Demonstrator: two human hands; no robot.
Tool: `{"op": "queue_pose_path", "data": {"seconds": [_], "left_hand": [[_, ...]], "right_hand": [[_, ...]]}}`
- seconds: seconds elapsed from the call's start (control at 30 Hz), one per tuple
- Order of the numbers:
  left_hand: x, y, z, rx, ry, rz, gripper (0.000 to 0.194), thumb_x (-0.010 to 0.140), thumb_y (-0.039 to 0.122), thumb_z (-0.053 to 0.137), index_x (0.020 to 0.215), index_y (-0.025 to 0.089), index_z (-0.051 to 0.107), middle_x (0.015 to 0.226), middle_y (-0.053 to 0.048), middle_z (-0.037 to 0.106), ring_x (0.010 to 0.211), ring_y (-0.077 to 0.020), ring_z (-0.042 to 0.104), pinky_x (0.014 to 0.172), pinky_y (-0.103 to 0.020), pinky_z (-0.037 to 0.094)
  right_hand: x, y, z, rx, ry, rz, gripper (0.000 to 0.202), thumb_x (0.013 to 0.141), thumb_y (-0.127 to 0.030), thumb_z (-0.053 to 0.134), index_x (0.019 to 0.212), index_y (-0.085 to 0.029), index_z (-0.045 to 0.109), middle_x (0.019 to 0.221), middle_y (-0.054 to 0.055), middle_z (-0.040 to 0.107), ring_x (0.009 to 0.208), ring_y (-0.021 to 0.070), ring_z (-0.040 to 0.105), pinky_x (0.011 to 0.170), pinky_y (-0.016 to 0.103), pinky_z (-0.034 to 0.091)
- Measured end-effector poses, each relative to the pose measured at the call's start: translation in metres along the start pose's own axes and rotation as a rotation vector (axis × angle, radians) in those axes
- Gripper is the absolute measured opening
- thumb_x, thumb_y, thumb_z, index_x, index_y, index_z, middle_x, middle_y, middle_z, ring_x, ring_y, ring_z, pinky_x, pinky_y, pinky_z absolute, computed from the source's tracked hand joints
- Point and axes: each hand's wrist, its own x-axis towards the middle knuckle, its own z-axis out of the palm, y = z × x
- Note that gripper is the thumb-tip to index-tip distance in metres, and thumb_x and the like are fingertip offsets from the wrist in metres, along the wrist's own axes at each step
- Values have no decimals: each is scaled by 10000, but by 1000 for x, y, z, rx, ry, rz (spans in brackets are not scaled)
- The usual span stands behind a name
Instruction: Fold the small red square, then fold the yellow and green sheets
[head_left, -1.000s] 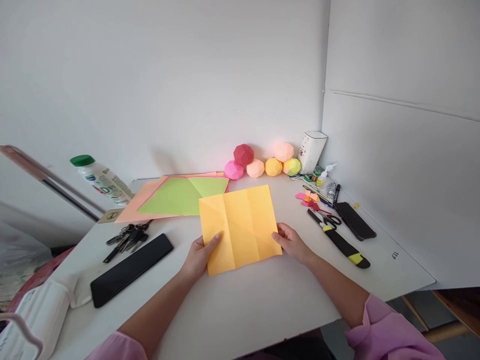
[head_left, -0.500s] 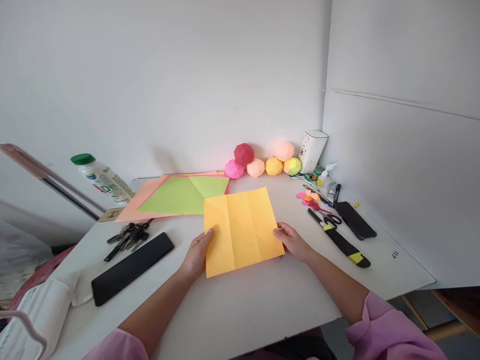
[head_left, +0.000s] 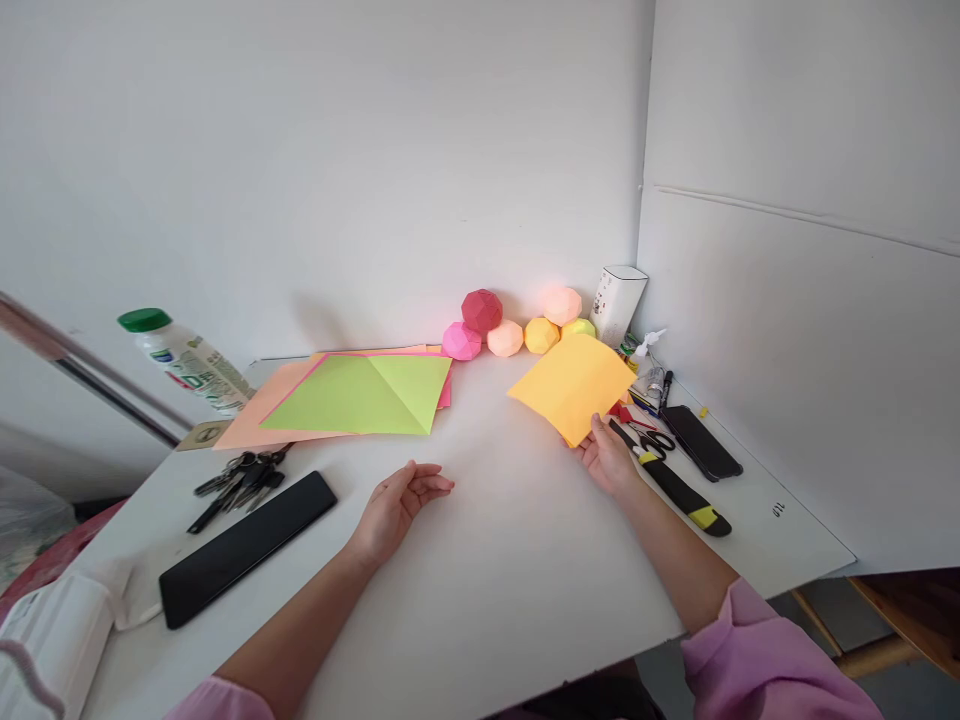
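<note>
A yellow-orange paper sheet (head_left: 574,385) is held up at the right of centre by my right hand (head_left: 606,458), which pinches its lower corner between thumb and fingers. The sheet is tilted and slightly curved, and it hides part of the small items behind it. My left hand (head_left: 397,510) is over the white table with nothing in it, its fingers loosely curled and apart. Behind the left hand lies a green sheet (head_left: 352,392) with creases, on top of pink and peach (head_left: 259,415) sheets.
Faceted paper balls, among them a dark red one (head_left: 481,311), stand by the wall. At left are keys (head_left: 244,485), a black phone (head_left: 247,548) and a bottle (head_left: 191,362). A yellow-black cutter (head_left: 679,492), scissors (head_left: 654,440) and another phone (head_left: 702,442) lie at right.
My left hand has let go of the yellow-orange sheet, and its fingers have opened. My right hand has turned the sheet and moved it right, towards the paper balls.
</note>
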Motion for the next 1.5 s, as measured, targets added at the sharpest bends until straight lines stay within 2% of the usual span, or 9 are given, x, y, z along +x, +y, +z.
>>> {"op": "queue_pose_path", "data": {"seconds": [0.17,0.4,0.5,0.7,0.83,1.1,1.27,1.4,1.5], "left_hand": [[-1,2,3,105,11,27,456,780,562,616,907,129,678,820,-126,728,898,-273,668,910,-440,481],[-4,-3,5,306,27,74,453,787,577,603,918,148,662,852,-124,721,897,-272,674,887,-450,503],[-5,-9,6,467,96,168,422,793,573,587,923,181,671,1041,-130,681,988,-286,645,908,-458,490],[9,-5,-10,837,227,444,270,799,421,614,903,187,700,1465,-116,374,1428,-343,115,1159,-524,81],[25,-1,-31,1527,330,516,377,872,422,484,1075,158,660,1529,-142,262,1421,-413,72,1114,-616,92],[36,-9,-39,1714,246,440,588,910,507,339,1368,160,462,1506,-119,333,1415,-396,125,1110,-598,76],[33,-5,-37,1606,179,685,547,927,410,359,1385,117,413,1413,-188,436,1368,-408,232,1094,-620,106],[17,-7,-19,1578,10,802,486,916,321,400,1359,122,427,1349,-185,491,1293,-348,368,1084,-556,251],[-8,-18,11,1520,-270,895,487,892,249,447,1366,146,412,1354,-168,491,1245,-325,429,1026,-523,364]], "right_hand": [[1,6,-2,-89,-119,111,306,740,-443,725,847,-217,549,1033,76,663,1005,218,642,908,385,529],[-18,13,4,-291,-276,240,309,729,-380,735,917,-154,640,790,51,673,653,149,637,645,316,535],[-20,13,7,-363,-307,222,284,734,-385,722,888,-156,656,757,21,657,629,123,615,622,283,505],[-19,14,8,-421,-323,202,280,737,-408,703,865,-165,649,748,7,645,627,117,605,625,285,493],[-18,17,6,-435,-327,199,279,740,-413,697,865,-167,650,746,6,646,628,115,603,621,279,491],[-19,15,8,-459,-326,195,277,738,-417,695,859,-172,649,739,2,640,626,114,601,612,274,490],[-20,14,8,-464,-327,188,299,728,-434,710,850,-168,651,732,1,638,623,114,604,606,269,493],[-21,14,9,-456,-336,194,346,724,-484,714,840,-165,647,737,9,647,615,113,609,593,256,502],[-23,15,10,-439,-348,233,435,745,-574,664,872,-159,636,832,58,677,631,138,643,553,261,516]]}}
